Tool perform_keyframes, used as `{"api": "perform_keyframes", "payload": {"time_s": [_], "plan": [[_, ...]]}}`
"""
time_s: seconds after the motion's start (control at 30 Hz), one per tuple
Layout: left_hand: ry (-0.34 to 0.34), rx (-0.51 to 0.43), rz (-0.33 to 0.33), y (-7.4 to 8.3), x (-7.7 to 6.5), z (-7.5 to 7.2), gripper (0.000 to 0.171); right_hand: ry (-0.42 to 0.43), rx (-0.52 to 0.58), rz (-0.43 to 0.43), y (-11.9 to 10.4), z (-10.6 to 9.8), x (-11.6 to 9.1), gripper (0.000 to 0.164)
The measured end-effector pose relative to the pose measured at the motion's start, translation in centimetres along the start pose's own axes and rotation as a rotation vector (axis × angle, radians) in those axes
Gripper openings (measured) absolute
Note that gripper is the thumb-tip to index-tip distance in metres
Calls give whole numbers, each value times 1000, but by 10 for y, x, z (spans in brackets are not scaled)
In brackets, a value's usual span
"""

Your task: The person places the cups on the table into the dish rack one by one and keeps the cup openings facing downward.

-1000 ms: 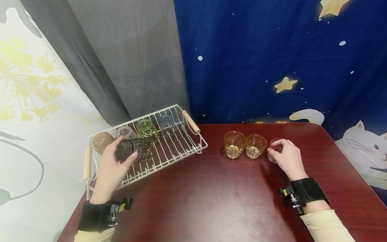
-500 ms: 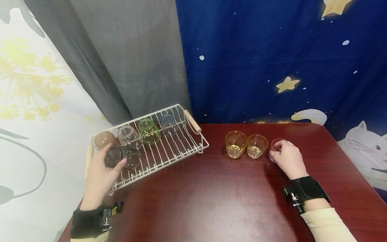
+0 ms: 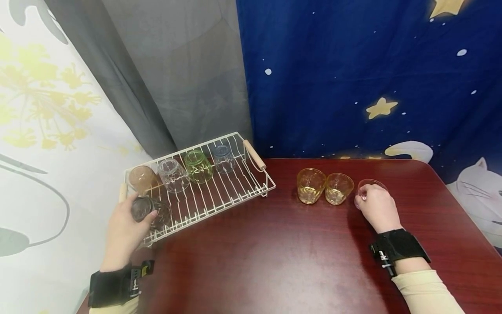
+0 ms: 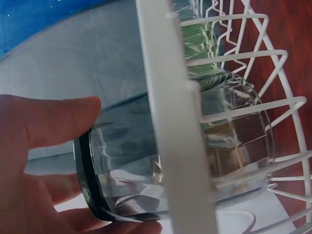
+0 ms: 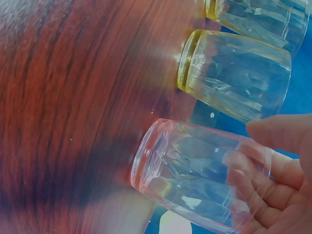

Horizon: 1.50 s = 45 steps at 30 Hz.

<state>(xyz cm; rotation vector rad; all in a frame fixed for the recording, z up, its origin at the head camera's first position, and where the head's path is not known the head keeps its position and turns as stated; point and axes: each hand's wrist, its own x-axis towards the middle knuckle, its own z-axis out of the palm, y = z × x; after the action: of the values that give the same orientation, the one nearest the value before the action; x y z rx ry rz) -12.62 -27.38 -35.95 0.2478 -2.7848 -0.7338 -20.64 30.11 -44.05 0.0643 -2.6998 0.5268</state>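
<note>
At the rack's front left corner, my left hand [image 3: 124, 229] grips a dark grey faceted glass [image 3: 161, 216] by its base. The glass is upside down, and the left wrist view shows its body behind a white bar [image 4: 180, 117] of the wire rack [image 3: 180, 151]. On the right of the table, my right hand [image 3: 378, 210] holds a pale pink glass [image 5: 180, 161] near its rim. That glass stands upright on the table, its fingers partly seen through the clear wall. Beside it stand two upright yellow glasses [image 3: 310, 186].
Along the rack's back side sit upturned glasses: brown [image 3: 143, 179], clear [image 3: 172, 175], green [image 3: 199, 167] and blue [image 3: 224, 158]. A wooden handle [image 3: 254, 155] rises at the rack's right end. Curtains [image 3: 313, 87] hang behind the dark red table [image 3: 266, 253].
My left hand has moved left and lower with the dark grey glass, toward the rack's front left corner. My right hand stays at the pink glass. The head view has shifted slightly.
</note>
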Motion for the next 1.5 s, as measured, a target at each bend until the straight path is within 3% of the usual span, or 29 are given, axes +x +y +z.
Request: {"api": "perform_keyframes", "payload": {"time_s": [0.17,0.57,1.0,1.3,1.5], "plan": [[-65,28,-76,-5,1,1,75,25,-8,-20,-1,1,-2,13],[-84,50,-59,-17,6,10,73,75,-27,-34,1,6,-5,13],[-59,68,-20,-23,10,17,70,78,-46,-6,-2,2,-7,10],[-25,53,0,-22,7,20,68,49,-34,106,-7,-6,-9,19],[2,16,4,-19,6,19,66,90,-16,106,-9,-12,-9,17]]}}
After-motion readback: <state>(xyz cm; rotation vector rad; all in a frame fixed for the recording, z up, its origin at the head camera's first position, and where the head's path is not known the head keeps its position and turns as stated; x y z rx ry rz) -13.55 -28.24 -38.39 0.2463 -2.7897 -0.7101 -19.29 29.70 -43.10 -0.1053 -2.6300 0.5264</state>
